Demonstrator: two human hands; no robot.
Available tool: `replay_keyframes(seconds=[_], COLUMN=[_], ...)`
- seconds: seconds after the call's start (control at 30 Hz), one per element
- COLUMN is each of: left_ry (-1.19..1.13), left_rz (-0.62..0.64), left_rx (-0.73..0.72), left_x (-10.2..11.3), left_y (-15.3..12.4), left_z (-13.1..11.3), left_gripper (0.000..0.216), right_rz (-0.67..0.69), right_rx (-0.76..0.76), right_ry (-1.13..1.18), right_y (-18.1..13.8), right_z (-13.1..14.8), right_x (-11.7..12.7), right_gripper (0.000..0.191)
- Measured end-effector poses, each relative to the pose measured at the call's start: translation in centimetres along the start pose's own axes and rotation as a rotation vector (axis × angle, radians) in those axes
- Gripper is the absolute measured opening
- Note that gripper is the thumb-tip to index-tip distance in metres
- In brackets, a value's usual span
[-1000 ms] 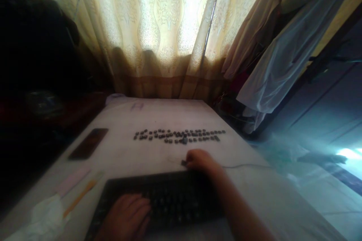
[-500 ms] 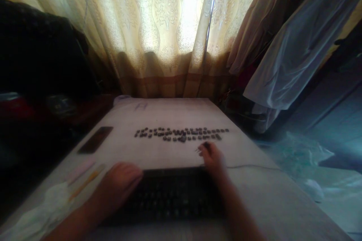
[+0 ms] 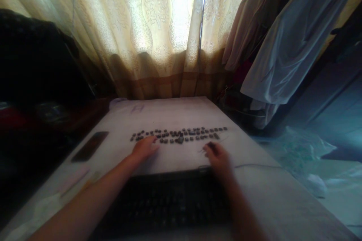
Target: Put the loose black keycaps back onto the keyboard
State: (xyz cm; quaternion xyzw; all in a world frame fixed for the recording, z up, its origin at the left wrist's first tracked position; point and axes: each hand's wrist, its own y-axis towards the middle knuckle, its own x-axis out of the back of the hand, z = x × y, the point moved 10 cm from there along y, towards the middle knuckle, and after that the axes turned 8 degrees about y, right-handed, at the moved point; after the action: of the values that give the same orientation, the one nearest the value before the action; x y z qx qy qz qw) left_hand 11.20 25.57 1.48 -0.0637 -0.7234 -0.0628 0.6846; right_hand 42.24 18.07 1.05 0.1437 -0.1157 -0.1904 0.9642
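A black keyboard lies on the white table close to me. Beyond it several loose dark keycaps sit in rows. My left hand reaches over the keyboard, its fingers lying on the left end of the keycap rows. My right hand hovers just past the keyboard's far edge, below the right end of the rows, pinching a small dark piece that looks like a keycap. A thin wire tool pokes out beside it.
A dark phone lies at the table's left. A pink strip and a yellow stick rest at the near left. A thin cable runs right. Curtains hang behind; cloth drapes on the right.
My left hand has left the keyboard and stretched forward to the keycap rows. My right hand moved forward and right from the keyboard's far edge, then drew back slightly.
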Motion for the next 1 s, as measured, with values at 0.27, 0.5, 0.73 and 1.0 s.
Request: replay_keyframes(seconds=[0.27, 0.5, 0.73, 1.0], left_ry=[-0.044, -0.171, -0.521, -0.865], left_rz=[0.010, 0.007, 0.050, 0.135], left_rx=[0.103, 0.158, 0.082, 0.074], left_x=[-0.9, -1.5, -1.0, 0.1], left_y=[1.2, 1.8, -2.8, -13.9], left_z=[-0.6, -0.1, 1.0, 0.8], left_gripper=[0.032, 0.031, 0.026, 0.035], right_rz=[0.070, 0.093, 0.126, 0.155], right_rx=[-0.014, -0.026, 0.011, 0.047], right_ry=[-0.083, -0.149, -0.192, -0.237], right_y=[-0.3, -0.3, -0.6, -1.3], right_z=[-0.3, -0.1, -0.2, -0.1], right_x=[-0.9, -0.8, -1.4, -2.4], right_gripper=[0.036, 0.038, 0.035, 0.029])
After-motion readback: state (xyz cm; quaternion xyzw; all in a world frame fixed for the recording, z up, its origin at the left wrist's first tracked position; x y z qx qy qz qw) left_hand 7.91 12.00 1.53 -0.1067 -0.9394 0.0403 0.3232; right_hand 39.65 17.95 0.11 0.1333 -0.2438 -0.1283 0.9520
